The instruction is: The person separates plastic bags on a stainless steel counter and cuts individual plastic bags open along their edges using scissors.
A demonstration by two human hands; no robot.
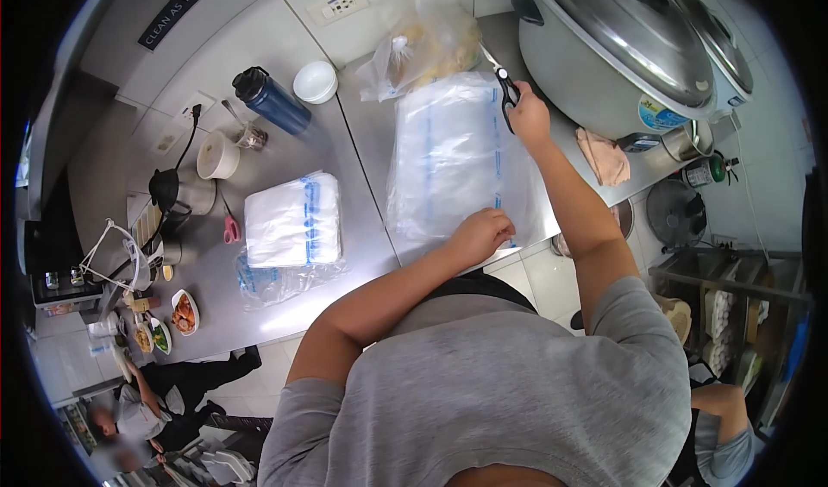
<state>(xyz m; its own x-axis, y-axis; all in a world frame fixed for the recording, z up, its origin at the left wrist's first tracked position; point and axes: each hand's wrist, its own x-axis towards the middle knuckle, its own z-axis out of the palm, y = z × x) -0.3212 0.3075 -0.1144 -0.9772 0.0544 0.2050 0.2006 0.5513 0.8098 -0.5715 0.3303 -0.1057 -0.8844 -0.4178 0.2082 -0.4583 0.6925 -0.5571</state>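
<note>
My right hand (529, 114) grips black-handled scissors (507, 99) at the far right corner of a large stack of clear plastic bags (444, 159) with blue print. The scissors' blades point away from me, toward a knotted plastic bag (423, 47) with yellowish contents. At the stack's near edge rests my left hand (483, 235), its fingers curled down on the plastic; whether they pinch it is hidden. A second, smaller stack of bags (289, 221) lies to the left on the steel counter, partly over crumpled clear plastic.
A large rice cooker (595, 64) and a folded cloth (604, 157) stand at the right. Leftward are a blue bottle (272, 100), white bowls (316, 82), pink-handled scissors (231, 228) and food dishes (185, 312). Other people are at the lower left and lower right.
</note>
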